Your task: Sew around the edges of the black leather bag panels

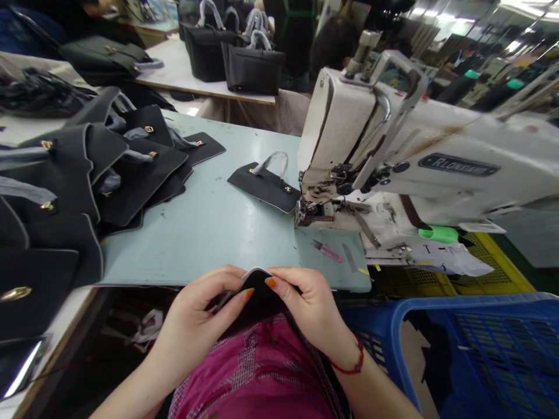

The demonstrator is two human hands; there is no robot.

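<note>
My left hand [209, 308] and my right hand [303, 299] pinch the upper edge of a black leather panel [261, 294] between thumbs and fingers, just above my lap at the table's front edge. The panel's pale cut edge bends up between the two thumbs; its lower part drops out of sight. Beyond the hands, a black bag panel [266, 187] with a wrapped handle and gold fittings lies beside the sewing machine [332, 134]. Pink-handled thread snips [327, 251] rest on the table to the right of my right hand.
Black bag panels [126, 169] with wrapped handles are piled at the left of the pale blue table [196, 233]. A blue plastic basket [402, 326] stands low at the right. Finished-looking black bags [253, 67] stand on a white table behind. A person [334, 49] is beyond the machine.
</note>
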